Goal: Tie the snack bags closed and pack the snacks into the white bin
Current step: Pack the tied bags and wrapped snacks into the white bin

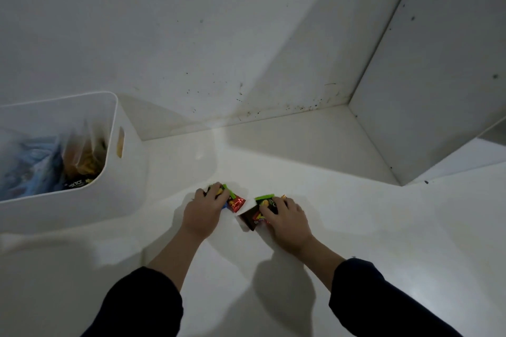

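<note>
Two small snack packets lie on the white counter (356,227) in front of me. My left hand (202,210) is curled over a red and green packet (236,203), fingers closed on it. My right hand (287,217) grips a dark brown packet (253,217) with a green top edge. The packets sit close together, a small gap between them. The white bin (128,161) stands at the left, holding several clear and blue snack bags.
A white wall rises behind the counter, with dark specks near its base. A white cabinet side or panel (438,90) juts out at the right, forming a corner. The bin has a slot handle (120,145) on its near wall.
</note>
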The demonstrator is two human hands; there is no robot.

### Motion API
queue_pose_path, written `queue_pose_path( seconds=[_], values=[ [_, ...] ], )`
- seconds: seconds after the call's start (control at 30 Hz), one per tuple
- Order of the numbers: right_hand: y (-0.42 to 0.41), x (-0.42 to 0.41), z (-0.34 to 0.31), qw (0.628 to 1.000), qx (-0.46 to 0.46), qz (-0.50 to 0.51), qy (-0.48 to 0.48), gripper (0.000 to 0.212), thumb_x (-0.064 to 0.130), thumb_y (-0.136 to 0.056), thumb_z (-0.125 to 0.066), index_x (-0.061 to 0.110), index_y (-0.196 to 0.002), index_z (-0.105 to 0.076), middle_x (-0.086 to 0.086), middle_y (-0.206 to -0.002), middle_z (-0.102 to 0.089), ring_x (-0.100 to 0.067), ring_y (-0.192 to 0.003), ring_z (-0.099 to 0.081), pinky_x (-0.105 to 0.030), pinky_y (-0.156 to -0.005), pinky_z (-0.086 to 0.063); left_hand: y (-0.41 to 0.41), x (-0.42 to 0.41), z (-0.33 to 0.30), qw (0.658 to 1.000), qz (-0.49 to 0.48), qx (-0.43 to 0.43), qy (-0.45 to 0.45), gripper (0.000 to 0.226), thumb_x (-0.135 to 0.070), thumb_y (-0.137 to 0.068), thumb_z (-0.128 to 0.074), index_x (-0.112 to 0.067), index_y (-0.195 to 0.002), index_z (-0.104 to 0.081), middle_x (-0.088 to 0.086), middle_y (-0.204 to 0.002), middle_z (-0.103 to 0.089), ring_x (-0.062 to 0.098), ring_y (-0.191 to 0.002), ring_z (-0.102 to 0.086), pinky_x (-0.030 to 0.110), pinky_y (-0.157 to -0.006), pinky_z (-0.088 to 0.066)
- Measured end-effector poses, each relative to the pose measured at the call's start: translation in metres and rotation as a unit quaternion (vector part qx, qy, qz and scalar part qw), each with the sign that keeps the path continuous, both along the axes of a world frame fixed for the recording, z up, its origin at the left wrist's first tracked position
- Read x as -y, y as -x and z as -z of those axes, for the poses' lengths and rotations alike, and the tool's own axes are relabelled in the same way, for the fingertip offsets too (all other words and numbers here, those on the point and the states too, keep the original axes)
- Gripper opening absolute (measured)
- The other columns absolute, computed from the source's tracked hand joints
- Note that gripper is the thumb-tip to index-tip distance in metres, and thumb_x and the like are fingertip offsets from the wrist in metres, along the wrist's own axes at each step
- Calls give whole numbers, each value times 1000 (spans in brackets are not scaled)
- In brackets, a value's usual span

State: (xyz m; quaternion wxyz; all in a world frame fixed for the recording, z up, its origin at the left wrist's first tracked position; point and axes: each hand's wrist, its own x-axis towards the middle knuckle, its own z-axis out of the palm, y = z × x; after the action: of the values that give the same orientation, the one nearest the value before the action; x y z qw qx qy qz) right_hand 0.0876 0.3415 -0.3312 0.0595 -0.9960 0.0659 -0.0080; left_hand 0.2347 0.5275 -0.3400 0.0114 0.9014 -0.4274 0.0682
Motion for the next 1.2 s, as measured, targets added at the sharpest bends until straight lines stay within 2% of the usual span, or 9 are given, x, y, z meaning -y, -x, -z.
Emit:
queue_pose_path(
  seconds=[0.1,0.23,0.37,0.43,0.63,0.77,0.97,1.1,1.2],
  values=[
    [17,-8,-6,999,-29,-32,26,60,21,-52,-82,21,-102,-50,-7,-77,-61,-25,-60,-57,-26,-33,-37,19,-13,-3,1000,9,-9,25,43,0,-62,-76,-19,-97,-60,2,-96,-69,25,-57,-50,24,-32,-39],
    [31,-13,-11,998,-67,-1,5,71,16,-42,-85,23,-103,-50,-3,-69,-58,-21,-53,-55,-21,-32,-24,50,-29,-12,997,-10,-48,66,47,3,-54,-77,-17,-94,-61,3,-84,-67,24,-54,-53,24,-32,-41],
    [39,-24,-35,992,-40,95,-79,44,18,-86,-53,23,-129,-47,-8,-104,-58,-32,-90,-60,-32,-59,-40,79,-48,-26,988,-38,-116,98,57,-1,-51,-81,-21,-99,-56,0,-85,-67,20,-54,-56,24,-33,-44],
    [37,-28,-45,978,-26,142,-152,35,19,-91,-44,22,-126,-47,-7,-106,-60,-32,-94,-59,-30,-64,-38,85,-56,-33,981,-48,-143,121,48,-2,-59,-77,-19,-102,-63,0,-92,-68,22,-58,-59,28,-40,-49],
    [8,-68,-102,890,97,188,-404,7,19,-90,-51,23,-95,-51,-4,-75,-68,-16,-54,-66,-44,-58,-57,81,-82,-88,941,-106,-155,281,42,-3,-78,-59,-18,-117,-61,1,-112,-64,27,-89,-63,33,-67,-53],
    [-30,-117,-161,826,165,168,-512,8,14,-91,-51,11,-98,-55,-15,-84,-67,-20,-60,-63,-33,-50,-56,58,-110,-142,909,-143,-109,376,39,1,-81,-58,-12,-118,-60,6,-112,-63,29,-91,-62,26,-65,-45],
    [-98,-192,-225,811,224,101,-531,12,10,-93,-51,4,-103,-55,-6,-80,-63,2,-54,-60,-9,-42,-42,-4,-173,-205,860,-172,-75,474,29,-10,-86,-56,-11,-115,-58,9,-105,-64,27,-94,-59,32,-74,-48],
    [-144,-233,-243,812,246,64,-526,13,13,-93,-52,9,-104,-55,-5,-84,-65,0,-53,-61,-17,-48,-49,-40,-208,-231,837,-190,-64,509,28,-5,-89,-55,-10,-117,-56,7,-107,-63,18,-94,-57,27,-79,-49],
    [-178,-256,-248,812,264,60,-517,14,13,-94,-51,7,-106,-54,-3,-85,-63,8,-55,-60,-7,-46,-43,-68,-225,-237,830,-194,-59,521,27,-4,-88,-56,-11,-114,-58,6,-105,-64,18,-92,-56,24,-80,-45]
  ],
)
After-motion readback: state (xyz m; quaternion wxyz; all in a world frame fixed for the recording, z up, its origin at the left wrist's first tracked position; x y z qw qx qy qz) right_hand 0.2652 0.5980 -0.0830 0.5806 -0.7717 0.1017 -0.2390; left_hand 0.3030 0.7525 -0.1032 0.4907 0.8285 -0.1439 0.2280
